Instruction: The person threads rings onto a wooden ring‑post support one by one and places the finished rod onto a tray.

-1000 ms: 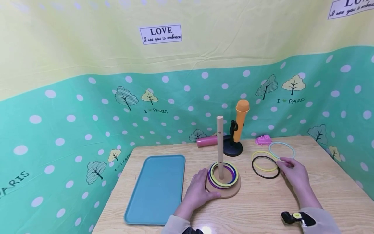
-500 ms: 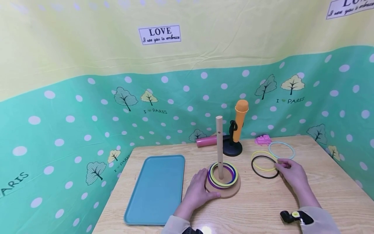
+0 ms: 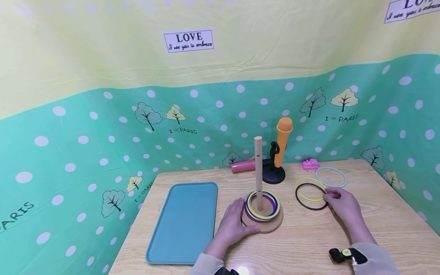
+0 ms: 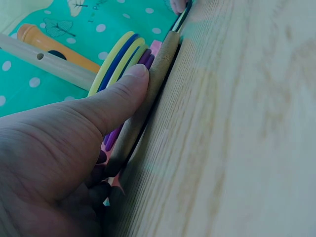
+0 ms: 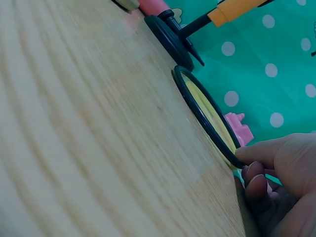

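Observation:
My left hand (image 3: pixel 233 222) grips the left edge of a round wooden base (image 3: pixel 273 227) on the table. From the base rises an upright wooden peg (image 3: pixel 259 172), with several stacked rings (image 3: pixel 249 210) in yellow, blue and purple around its foot. In the left wrist view my thumb (image 4: pixel 129 85) lies over the base's rim beside the rings. Over at the right, my right hand (image 3: pixel 345 204) pinches the near-right edge of a black ring (image 3: pixel 311 209). That ring overlaps a yellow ring (image 3: pixel 307 178). Beyond the hand lies a light blue ring (image 3: pixel 338 170).
A blue tray (image 3: pixel 187 223) lies left of the base. Behind the peg are an orange toy microphone (image 3: pixel 282 141) on a black stand (image 3: pixel 274 176) and a pink cylinder (image 3: pixel 243 166). A small pink toy (image 3: pixel 309 164) sits near the patterned cloth backdrop (image 3: pixel 206 152).
My right hand has shifted slightly nearer and to the left at the black ring's edge. The left hand and the base have stayed in place.

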Action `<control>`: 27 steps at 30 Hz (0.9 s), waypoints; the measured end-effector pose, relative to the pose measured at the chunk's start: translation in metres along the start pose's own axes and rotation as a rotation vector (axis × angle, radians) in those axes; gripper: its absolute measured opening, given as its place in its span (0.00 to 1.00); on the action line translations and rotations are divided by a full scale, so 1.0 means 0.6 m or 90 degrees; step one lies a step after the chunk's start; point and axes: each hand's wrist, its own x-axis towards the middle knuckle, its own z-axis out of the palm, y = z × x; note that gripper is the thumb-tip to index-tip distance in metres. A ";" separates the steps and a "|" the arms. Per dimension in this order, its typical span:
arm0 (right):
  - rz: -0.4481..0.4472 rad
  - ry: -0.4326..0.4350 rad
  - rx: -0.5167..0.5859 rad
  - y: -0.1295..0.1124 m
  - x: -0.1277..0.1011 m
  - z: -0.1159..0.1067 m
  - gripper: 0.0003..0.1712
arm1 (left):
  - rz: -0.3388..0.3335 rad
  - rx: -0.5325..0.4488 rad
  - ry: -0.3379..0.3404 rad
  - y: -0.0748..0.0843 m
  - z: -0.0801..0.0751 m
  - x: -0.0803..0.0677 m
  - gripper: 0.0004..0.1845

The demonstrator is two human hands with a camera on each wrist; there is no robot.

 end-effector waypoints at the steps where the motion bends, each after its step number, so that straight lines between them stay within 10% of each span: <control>1: -0.001 0.000 -0.004 0.000 0.000 0.000 0.24 | 0.000 -0.001 -0.001 0.000 0.000 0.000 0.65; 18: -0.011 0.046 -0.047 -0.005 0.001 0.007 0.19 | -0.001 0.001 0.001 0.001 0.001 -0.001 0.65; 27: 0.035 0.038 0.039 0.006 -0.002 0.008 0.21 | -0.003 -0.003 0.000 0.000 0.000 -0.002 0.66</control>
